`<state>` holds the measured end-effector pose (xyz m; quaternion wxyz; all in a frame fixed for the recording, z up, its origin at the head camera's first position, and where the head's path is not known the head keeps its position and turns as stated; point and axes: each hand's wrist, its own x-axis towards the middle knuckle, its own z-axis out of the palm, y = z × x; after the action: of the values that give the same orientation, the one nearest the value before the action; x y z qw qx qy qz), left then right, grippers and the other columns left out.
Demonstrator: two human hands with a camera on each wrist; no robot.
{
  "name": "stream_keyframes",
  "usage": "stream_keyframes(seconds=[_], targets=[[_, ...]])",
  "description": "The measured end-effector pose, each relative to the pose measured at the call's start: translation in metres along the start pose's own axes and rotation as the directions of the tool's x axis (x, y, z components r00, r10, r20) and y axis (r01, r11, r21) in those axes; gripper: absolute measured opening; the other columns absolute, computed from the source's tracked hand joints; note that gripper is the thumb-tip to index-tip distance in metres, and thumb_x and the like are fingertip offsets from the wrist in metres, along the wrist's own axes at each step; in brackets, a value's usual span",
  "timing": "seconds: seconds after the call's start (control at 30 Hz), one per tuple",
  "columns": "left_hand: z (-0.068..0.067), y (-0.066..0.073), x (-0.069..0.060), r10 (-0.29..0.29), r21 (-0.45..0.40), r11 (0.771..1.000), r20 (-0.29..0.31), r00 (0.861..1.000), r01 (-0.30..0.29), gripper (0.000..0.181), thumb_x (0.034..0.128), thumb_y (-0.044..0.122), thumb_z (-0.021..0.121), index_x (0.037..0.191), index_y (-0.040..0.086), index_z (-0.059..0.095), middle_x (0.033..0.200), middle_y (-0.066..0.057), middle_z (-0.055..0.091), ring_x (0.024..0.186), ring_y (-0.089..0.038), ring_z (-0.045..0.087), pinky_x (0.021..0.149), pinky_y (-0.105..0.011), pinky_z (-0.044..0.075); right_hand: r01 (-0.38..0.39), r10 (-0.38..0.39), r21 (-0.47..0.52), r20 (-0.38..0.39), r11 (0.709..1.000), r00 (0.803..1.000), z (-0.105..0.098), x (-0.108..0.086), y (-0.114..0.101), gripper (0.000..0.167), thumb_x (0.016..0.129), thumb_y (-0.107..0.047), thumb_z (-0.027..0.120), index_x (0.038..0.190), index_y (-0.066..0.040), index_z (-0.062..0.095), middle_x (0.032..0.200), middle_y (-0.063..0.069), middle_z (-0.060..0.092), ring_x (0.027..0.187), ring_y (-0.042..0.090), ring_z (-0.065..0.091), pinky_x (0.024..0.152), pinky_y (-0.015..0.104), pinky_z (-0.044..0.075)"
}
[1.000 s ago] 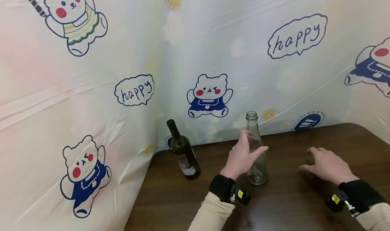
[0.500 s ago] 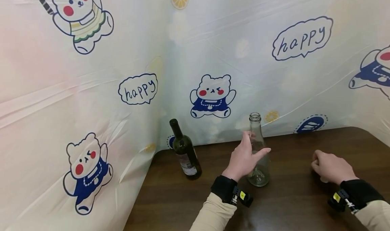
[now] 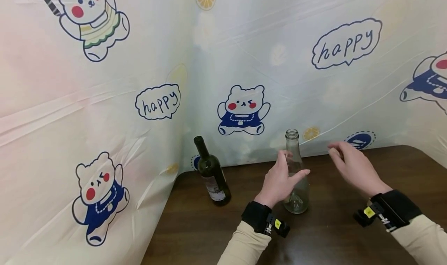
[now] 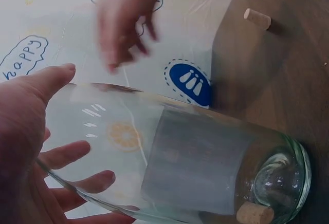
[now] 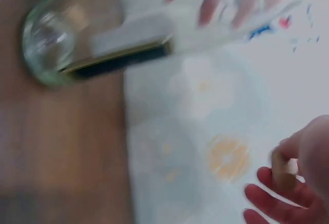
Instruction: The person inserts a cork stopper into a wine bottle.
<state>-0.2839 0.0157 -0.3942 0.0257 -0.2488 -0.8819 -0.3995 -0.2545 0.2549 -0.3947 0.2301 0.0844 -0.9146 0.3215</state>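
In the head view, my left hand (image 3: pixel 279 179) grips the shoulder of an upright clear glass bottle (image 3: pixel 297 195). Its fingers curl behind the glass in the left wrist view, with the thumb on the near side. My right hand (image 3: pixel 357 170) is in the air right of the bottle, apart from it. A cork (image 5: pixel 282 170) is pinched between its thumb and fingers in the right wrist view; the head view hides it. Another cork (image 4: pixel 257 18) lies on the table in the left wrist view. A further cork (image 4: pixel 255 213) shows at the bottle's base, whether inside or behind I cannot tell.
A dark green wine bottle (image 3: pixel 213 179) stands on the brown wooden table (image 3: pixel 195 234) to the left. Patterned cloth (image 3: pixel 195 102) hangs close behind the table's back edge and along its left side.
My right hand curled its fingers down at the table on the right, then rose and moved left toward the bottle with a cork. My left hand keeps its hold on the bottle.
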Motion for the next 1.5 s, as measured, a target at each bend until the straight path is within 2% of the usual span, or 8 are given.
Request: stream_keyframes(seconds=[0.17, 0.33, 0.47, 0.7, 1.03, 1.27, 1.37, 1.5], targets=[[0.001, 0.0, 0.001, -0.004, -0.003, 1.0, 0.001, 1.0, 0.004, 0.063, 0.094, 0.063, 0.062, 0.138, 0.024, 0.039, 0.135, 0.005, 0.057, 0.11, -0.01, 0.06, 0.081, -0.033, 0.052, 0.111, -0.096, 0.079, -0.168, 0.991, 0.981, -0.004, 0.014, -0.041, 0.033, 0.108, -0.019, 0.053, 0.134, 0.002, 0.051, 0.114, 0.02, 0.062, 0.099, 0.035, 0.06, 0.079, 0.051, 0.047], [0.001, 0.0, 0.002, -0.005, 0.007, 1.0, 0.001, 1.0, 0.005, 0.063, 0.094, 0.062, 0.062, 0.138, 0.024, 0.039, 0.135, 0.005, 0.058, 0.11, -0.011, 0.06, 0.081, -0.033, 0.052, 0.219, -0.173, 0.181, -0.243, 0.959, 0.955, -0.01, 0.027, -0.076, 0.03, 0.106, -0.016, 0.058, 0.132, -0.002, 0.051, 0.117, 0.012, 0.064, 0.107, 0.026, 0.061, 0.093, 0.033, 0.045], [0.003, 0.0, 0.003, -0.004, 0.013, 1.0, 0.003, 1.0, 0.004, 0.062, 0.0938, 0.063, 0.062, 0.137, 0.025, 0.038, 0.135, 0.006, 0.057, 0.108, -0.01, 0.06, 0.08, -0.032, 0.052, 0.264, -0.197, 0.226, -0.281, 0.938, 0.939, -0.015, 0.037, -0.095, 0.028, 0.105, -0.016, 0.06, 0.128, -0.003, 0.053, 0.113, 0.006, 0.067, 0.103, 0.013, 0.062, 0.09, 0.017, 0.043], [0.003, 0.0, 0.003, 0.004, 0.0, 1.0, 0.004, 1.0, -0.004, 0.062, 0.0937, 0.06, 0.064, 0.137, 0.025, 0.038, 0.133, 0.006, 0.058, 0.108, -0.01, 0.06, 0.08, -0.033, 0.052, 0.356, -0.298, 0.162, -0.299, 0.92, 0.907, -0.018, 0.047, -0.116, 0.027, 0.101, -0.009, 0.066, 0.126, -0.002, 0.056, 0.118, 0.006, 0.065, 0.106, 0.021, 0.065, 0.089, 0.028, 0.049], [0.002, 0.0, 0.002, 0.014, 0.019, 1.0, 0.002, 1.0, -0.014, 0.064, 0.0931, 0.063, 0.062, 0.138, 0.024, 0.038, 0.134, 0.004, 0.058, 0.109, -0.011, 0.06, 0.079, -0.032, 0.052, 0.382, -0.331, 0.143, -0.287, 0.913, 0.899, -0.01, 0.048, -0.118, 0.028, 0.099, -0.006, 0.068, 0.124, -0.002, 0.056, 0.12, 0.009, 0.067, 0.103, 0.026, 0.068, 0.081, 0.04, 0.052], [0.002, -0.002, 0.001, 0.018, 0.008, 1.0, 0.011, 1.0, -0.018, 0.064, 0.0933, 0.062, 0.062, 0.138, 0.023, 0.037, 0.134, 0.003, 0.058, 0.107, -0.011, 0.059, 0.078, -0.031, 0.052, 0.359, -0.32, 0.159, -0.228, 0.92, 0.92, -0.004, 0.046, -0.115, 0.024, 0.1, -0.008, 0.066, 0.121, -0.003, 0.057, 0.114, 0.01, 0.068, 0.101, 0.028, 0.067, 0.08, 0.047, 0.053], [0.002, -0.002, 0.002, 0.019, 0.004, 1.0, 0.011, 1.0, -0.02, 0.064, 0.0932, 0.062, 0.063, 0.138, 0.023, 0.037, 0.133, 0.003, 0.058, 0.106, -0.011, 0.059, 0.078, -0.031, 0.052, 0.287, -0.244, 0.279, -0.18, 0.916, 0.953, -0.002, 0.047, -0.114, 0.022, 0.105, -0.016, 0.06, 0.123, -0.004, 0.054, 0.119, 0.009, 0.069, 0.106, 0.023, 0.065, 0.087, 0.04, 0.051], [0.001, -0.003, 0.003, 0.012, -0.011, 1.0, 0.011, 1.0, -0.012, 0.065, 0.0935, 0.062, 0.063, 0.139, 0.022, 0.037, 0.132, 0.004, 0.058, 0.108, -0.011, 0.06, 0.079, -0.032, 0.053, 0.063, -0.078, 0.571, 0.002, 0.819, 0.997, 0.0, 0.055, -0.118, 0.039, 0.111, -0.04, 0.042, 0.127, -0.006, 0.051, 0.122, 0.011, 0.069, 0.111, 0.02, 0.063, 0.093, 0.037, 0.045]])
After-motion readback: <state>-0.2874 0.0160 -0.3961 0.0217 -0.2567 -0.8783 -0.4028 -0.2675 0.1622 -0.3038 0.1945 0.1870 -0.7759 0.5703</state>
